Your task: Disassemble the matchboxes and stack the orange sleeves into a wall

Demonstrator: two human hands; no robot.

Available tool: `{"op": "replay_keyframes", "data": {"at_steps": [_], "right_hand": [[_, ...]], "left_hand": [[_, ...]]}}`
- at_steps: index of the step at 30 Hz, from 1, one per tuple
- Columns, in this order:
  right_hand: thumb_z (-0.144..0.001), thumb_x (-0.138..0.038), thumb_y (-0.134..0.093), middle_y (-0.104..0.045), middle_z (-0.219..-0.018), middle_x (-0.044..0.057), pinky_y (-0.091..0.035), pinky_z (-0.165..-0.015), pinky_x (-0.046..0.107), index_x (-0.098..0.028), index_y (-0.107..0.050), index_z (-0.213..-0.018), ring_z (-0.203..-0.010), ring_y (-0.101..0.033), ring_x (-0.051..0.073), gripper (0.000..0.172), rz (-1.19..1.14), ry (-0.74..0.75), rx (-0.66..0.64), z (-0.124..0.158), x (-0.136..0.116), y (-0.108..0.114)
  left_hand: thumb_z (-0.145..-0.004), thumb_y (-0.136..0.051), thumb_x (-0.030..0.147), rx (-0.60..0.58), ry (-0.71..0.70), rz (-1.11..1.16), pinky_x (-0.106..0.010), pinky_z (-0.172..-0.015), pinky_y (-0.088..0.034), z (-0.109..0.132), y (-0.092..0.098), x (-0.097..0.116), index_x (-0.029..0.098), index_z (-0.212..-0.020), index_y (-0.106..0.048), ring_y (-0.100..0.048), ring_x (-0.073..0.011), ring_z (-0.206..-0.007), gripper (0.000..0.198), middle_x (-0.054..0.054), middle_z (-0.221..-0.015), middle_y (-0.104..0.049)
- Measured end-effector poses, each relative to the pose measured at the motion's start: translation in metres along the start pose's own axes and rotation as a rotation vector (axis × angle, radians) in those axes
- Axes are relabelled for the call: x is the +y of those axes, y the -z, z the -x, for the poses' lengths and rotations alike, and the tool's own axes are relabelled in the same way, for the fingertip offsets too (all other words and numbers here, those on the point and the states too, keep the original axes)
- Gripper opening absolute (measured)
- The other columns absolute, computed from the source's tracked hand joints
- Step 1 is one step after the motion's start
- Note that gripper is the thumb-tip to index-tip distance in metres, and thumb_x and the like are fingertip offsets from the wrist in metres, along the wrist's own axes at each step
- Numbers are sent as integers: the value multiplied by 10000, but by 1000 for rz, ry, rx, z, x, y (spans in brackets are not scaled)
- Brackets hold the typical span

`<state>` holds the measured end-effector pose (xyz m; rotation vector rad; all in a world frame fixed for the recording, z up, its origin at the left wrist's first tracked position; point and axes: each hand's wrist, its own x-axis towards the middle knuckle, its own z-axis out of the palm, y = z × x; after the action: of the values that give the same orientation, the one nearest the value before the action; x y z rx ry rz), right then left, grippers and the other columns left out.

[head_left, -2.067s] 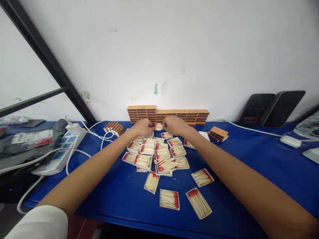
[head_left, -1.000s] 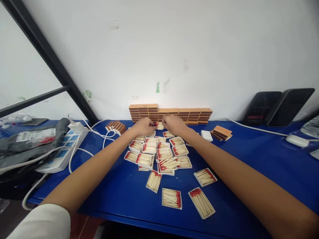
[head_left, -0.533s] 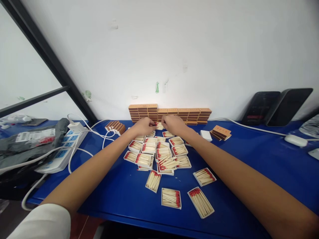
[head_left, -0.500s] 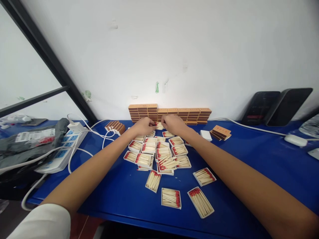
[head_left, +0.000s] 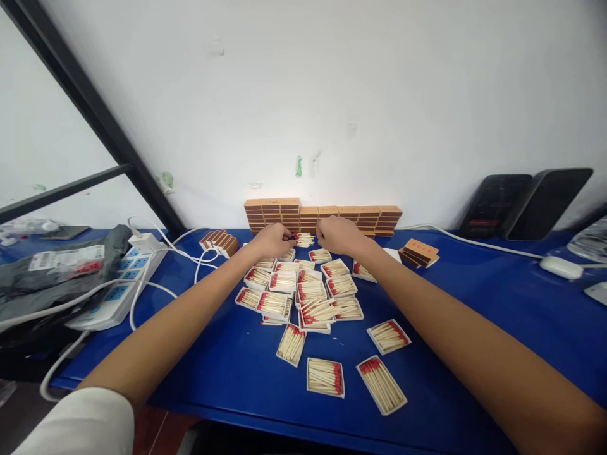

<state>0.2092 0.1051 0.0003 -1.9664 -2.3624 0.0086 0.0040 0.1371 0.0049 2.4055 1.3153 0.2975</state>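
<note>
Matches lie in front of matchbox stack, against my left hand, half-curled, hold unclear. My right hand, curled, contents hidden, has edged right along stack, baring more matches; steadying likely falls to left.

1. Wall: plain off-white, flat painted surface, filling the upper background.
2. Wall marks: small upright green smear, near centre, low down; pale green-and-white patch, beside the black post; faint grey scuffs, higher up.
3. Frame, left: thick black straight post, slanting in view, lower end at the table's back edge; thinner black crossbar, meeting the post.
4. Table: broad, glossy, deep-blue top, back edge along the wall.
5. Floor, lower left: reddish-brown tile, pale joint line visible; remainder in shadow.
6. Light: soft, brightest mid-wall, dimmer towards the upper right corner.
</note>
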Motion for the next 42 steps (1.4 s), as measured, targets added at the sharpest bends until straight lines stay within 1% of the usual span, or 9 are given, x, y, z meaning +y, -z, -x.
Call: {"op": "replay_keyframes", "data": {"at_steps": [5,9,12,14,19,24,28,33,42], "right_hand": [[-990,-193,-539,-776,-1144,174,-506,-834,327,-158,-768,-1047,-1031,-720,275,238,-3,5,16,-1,-10,-6],[-1008,-257,-549,-773,-1175,176,-501,-856,324,-164,-772,-1064,-1056,-714,275,247,-12,12,29,-3,-9,-10],[-1010,-270,-558,-780,-1139,160,-499,-832,313,-175,-772,-1048,-1031,-716,265,237,-16,18,31,-4,-5,-9],[-1004,-240,-555,-780,-1132,159,-497,-819,314,-172,-769,-1060,-1014,-718,263,232,-11,10,33,-4,-4,-8],[-988,-164,-540,-770,-1137,197,-497,-832,333,-133,-769,-1062,-1031,-718,288,243,19,-17,18,-1,-9,-4],[-997,-165,-507,-762,-1172,209,-495,-855,339,-131,-768,-1094,-1060,-714,294,281,24,-9,7,1,-17,-5],[-1010,-186,-486,-771,-1144,200,-492,-837,322,-133,-769,-1092,-1036,-717,277,299,19,-1,20,0,-14,-5],[-998,-172,-502,-778,-1135,173,-489,-812,313,-158,-766,-1083,-1004,-722,263,278,17,3,39,-3,-6,-6],[-1003,-179,-502,-775,-1135,189,-484,-807,303,-145,-765,-1061,-1002,-720,265,271,0,7,36,-4,-10,-14]], "left_hand": [[-886,-628,284,-22,-23,-34,-325,-626,-301,2,0,5,185,-622,-656,-460,-157,-569,284,-4,-552,-561],[-903,-595,286,-27,-24,-52,-331,-611,-270,4,1,7,191,-573,-577,-399,-147,-542,344,17,-511,-460],[-908,-590,306,-31,-16,-57,-330,-608,-268,4,1,7,189,-601,-602,-415,-150,-552,329,14,-534,-490],[-915,-585,319,-35,-11,-59,-329,-610,-275,5,2,7,188,-623,-618,-432,-154,-561,321,10,-550,-514],[-923,-573,317,-34,-14,-65,-328,-607,-277,5,2,8,193,-595,-571,-421,-151,-553,351,10,-540,-495],[-908,-588,309,-37,-24,-57,-323,-608,-287,5,2,9,188,-620,-619,-438,-154,-561,314,10,-543,-509],[-905,-596,317,-37,-30,-58,-321,-606,-289,3,1,6,186,-623,-632,-440,-154,-560,313,10,-540,-510],[-915,-590,336,-28,-28,-75,-319,-617,-309,-2,-3,-1,182,-675,-678,-492,-162,-587,299,0,-586,-582],[-914,-598,352,-18,-40,-105,-314,-625,-328,-6,-6,-5,175,-708,-713,-523,-168,-615,294,-11,-626,-619]]}}
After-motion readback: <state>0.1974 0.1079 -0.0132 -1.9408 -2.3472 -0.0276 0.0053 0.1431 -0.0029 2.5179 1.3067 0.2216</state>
